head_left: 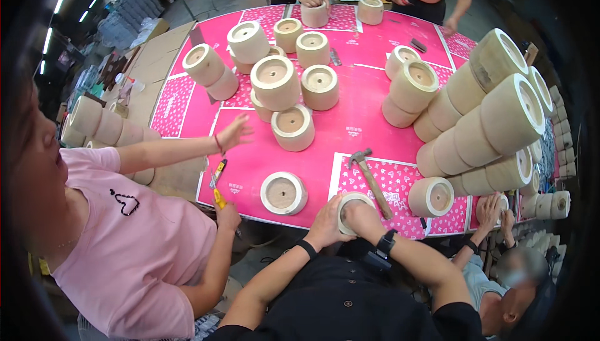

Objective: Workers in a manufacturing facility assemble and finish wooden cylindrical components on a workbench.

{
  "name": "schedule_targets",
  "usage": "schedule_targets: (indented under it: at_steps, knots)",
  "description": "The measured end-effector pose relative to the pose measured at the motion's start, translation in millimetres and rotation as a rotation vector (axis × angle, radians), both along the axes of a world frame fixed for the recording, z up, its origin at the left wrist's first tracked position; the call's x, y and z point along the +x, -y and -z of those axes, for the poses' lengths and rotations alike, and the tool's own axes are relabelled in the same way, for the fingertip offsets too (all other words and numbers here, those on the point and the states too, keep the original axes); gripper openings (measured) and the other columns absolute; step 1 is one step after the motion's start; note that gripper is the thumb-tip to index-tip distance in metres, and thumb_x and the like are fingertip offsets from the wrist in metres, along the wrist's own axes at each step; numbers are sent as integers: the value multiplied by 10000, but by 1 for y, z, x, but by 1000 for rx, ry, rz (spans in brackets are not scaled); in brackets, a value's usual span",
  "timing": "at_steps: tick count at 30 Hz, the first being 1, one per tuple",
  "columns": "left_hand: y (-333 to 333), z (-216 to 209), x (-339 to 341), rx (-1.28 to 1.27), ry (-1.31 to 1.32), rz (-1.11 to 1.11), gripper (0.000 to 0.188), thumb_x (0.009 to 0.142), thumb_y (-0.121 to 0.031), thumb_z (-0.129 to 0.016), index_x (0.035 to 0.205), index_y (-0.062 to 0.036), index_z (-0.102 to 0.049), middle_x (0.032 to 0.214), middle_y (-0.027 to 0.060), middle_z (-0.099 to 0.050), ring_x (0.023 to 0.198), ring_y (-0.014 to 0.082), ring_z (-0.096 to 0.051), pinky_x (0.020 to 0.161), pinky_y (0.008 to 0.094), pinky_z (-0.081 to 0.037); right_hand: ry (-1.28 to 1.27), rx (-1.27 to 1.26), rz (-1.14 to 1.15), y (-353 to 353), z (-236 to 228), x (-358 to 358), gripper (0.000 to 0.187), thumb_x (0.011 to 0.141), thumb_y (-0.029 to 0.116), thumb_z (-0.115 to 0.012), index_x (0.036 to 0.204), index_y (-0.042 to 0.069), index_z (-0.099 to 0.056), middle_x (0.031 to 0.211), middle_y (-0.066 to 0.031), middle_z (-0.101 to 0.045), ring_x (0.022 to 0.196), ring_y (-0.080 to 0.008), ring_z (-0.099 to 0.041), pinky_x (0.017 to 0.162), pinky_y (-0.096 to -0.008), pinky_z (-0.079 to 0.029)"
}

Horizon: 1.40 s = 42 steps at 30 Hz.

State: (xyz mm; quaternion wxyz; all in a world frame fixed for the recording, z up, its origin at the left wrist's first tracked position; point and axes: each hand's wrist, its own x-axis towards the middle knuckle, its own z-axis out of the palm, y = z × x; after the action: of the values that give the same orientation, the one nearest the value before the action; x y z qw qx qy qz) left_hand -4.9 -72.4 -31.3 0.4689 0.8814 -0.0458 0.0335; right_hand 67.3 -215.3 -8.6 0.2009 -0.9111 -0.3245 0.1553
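Note:
At the near table edge, my left hand (pixel 324 226) is wrapped round the side of a pale round wooden block (pixel 355 197) with a hollow in its top. My right hand (pixel 364 219) reaches down into that hollow with its fingers curled. Whatever those fingers hold, if anything, is hidden. Just beyond, a claw hammer (pixel 372 185) with a wooden handle lies on the pink printed sheet. Another round wooden block (pixel 284 193) stands left of my hands, and one more (pixel 431 197) sits to their right.
The pink-covered table (pixel 356 125) carries several wooden blocks, with tall stacks (pixel 487 128) at right. Close on my left, a person in pink (pixel 137 235) holds a yellow utility knife (pixel 218 196) and stretches an arm over the table. Other people work at the far side and right.

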Motion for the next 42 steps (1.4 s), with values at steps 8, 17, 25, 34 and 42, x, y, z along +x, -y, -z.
schedule_targets:
  at_steps: [8,17,25,34,42]
  knots:
    - [0,16,-4,81,42,3,1208,533,-367,-915,1448,16,-227,1447,240,-374,1356,398,-378,1124,455,-338,42,170,59,7,-14,-28,166,906,173,-537,980,57,-629,711,-180,-652,655,-377,-660,594,-499,-517]
    - [-2,-5,-2,19,-42,12,1204,514,-327,-930,1439,37,-251,1420,262,-388,1333,395,-406,1110,450,-356,72,-113,-469,37,-47,11,169,838,166,-590,996,123,-633,818,-114,-675,698,-287,-691,603,-419,-542]
    - [-1,4,-4,37,24,-2,1203,512,-379,-920,1434,18,-256,1426,256,-395,1336,394,-410,1103,466,-364,536,-93,-557,31,-25,26,217,833,175,-573,1015,58,-599,717,-80,-614,599,-228,-658,525,-351,-514]
    - [4,7,-8,149,-7,-43,1209,528,-414,-909,1440,14,-239,1430,245,-391,1305,398,-433,1063,472,-394,-79,-335,-272,20,-32,-21,175,822,155,-584,858,9,-674,754,-164,-677,630,-308,-676,561,-456,-535]
    - [32,1,-13,70,4,-165,1199,556,-376,-905,1430,34,-195,1387,290,-355,1288,456,-401,1058,489,-383,-822,815,1069,11,-24,-37,177,989,142,-413,909,60,-548,642,48,-411,515,-44,-407,426,-207,-312]
